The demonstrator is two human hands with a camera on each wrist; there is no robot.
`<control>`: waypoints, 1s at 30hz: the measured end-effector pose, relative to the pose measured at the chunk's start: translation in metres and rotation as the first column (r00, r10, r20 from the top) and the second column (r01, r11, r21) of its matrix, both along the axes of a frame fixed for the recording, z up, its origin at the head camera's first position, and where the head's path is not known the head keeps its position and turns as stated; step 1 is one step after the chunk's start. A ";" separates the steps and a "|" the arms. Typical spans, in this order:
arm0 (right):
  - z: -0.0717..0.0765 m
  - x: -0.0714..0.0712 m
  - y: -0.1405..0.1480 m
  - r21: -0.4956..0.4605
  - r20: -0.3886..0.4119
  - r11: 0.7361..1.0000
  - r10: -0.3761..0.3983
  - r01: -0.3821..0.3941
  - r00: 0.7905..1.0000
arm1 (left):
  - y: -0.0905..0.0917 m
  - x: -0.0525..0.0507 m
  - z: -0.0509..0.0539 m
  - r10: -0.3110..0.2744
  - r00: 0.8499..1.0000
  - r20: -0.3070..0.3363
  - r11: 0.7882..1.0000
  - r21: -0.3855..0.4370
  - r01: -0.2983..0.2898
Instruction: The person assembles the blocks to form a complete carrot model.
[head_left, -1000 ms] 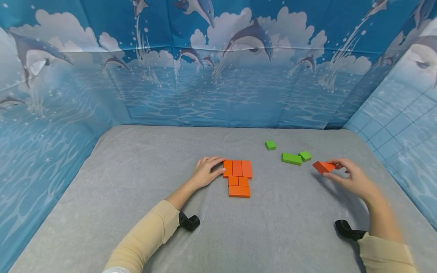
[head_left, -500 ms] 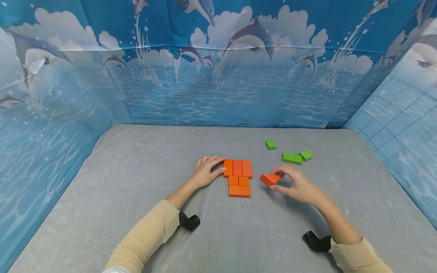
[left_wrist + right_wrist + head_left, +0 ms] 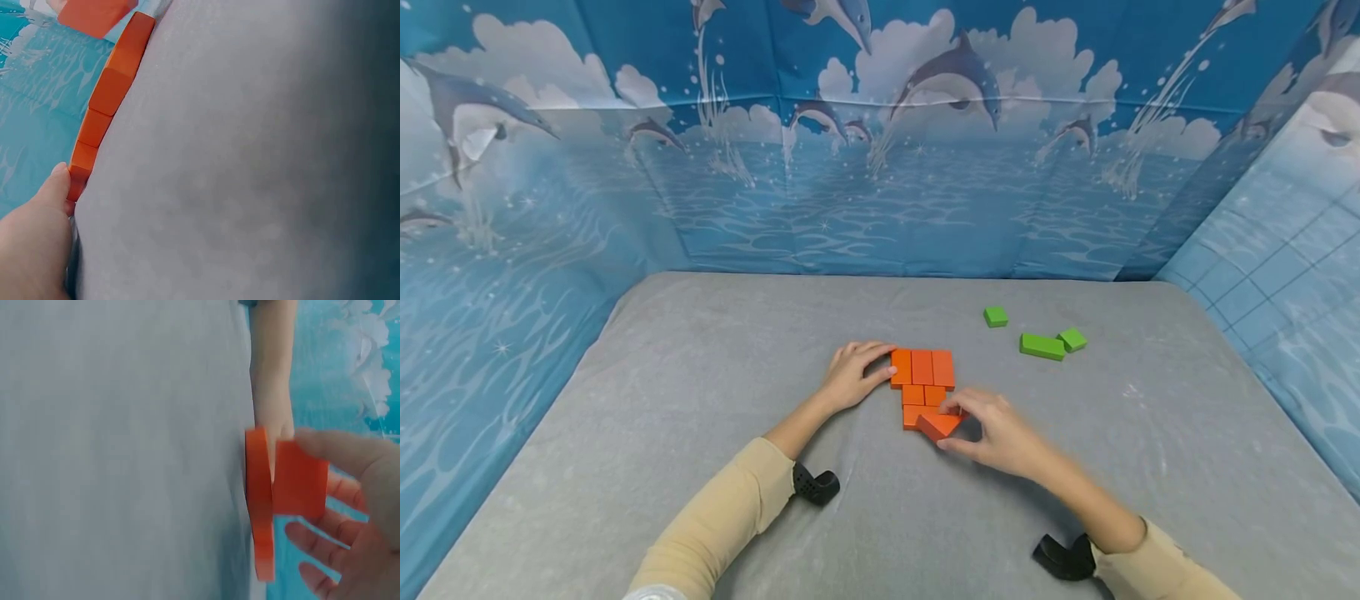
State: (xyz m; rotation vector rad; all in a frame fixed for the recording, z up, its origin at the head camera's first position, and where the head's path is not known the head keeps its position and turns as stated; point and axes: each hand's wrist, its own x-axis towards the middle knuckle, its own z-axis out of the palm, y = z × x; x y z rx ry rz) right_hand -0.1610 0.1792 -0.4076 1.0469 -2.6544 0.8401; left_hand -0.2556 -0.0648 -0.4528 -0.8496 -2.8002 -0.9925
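Note:
Flat orange blocks [image 3: 922, 367] lie together on the grey cloth, three upright ones in the far row, two small ones below and one wide one nearest. My left hand [image 3: 853, 377] rests at the far row's left end, its thumb and a fingertip touching the left block. Between thumb and fingers, my right hand [image 3: 992, 429] pinches another orange block [image 3: 938, 426], which looks triangular. It is tilted over the wide block's right end and partly hides it; the right wrist view shows a square face of the held block [image 3: 301, 478]. Whether it touches the wide block, I cannot tell.
Farther back to the right lie a long green block [image 3: 1041, 347], a small green block [image 3: 1072, 339] at its end and another small green block [image 3: 996, 317] apart. A dolphin-printed curtain [image 3: 880, 192] borders the table's back and sides. Each wrist carries a black mount.
My right hand has carried the pinched orange block from the far right leftward and nearer to me, to the wide block's right end. The left hand and the laid blocks stay put.

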 end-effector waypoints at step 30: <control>-0.011 0.006 -0.021 0.093 0.008 0.992 -0.082 0.081 0.997 | -0.001 -0.001 0.002 0.001 1.000 0.016 1.000 -0.022 0.000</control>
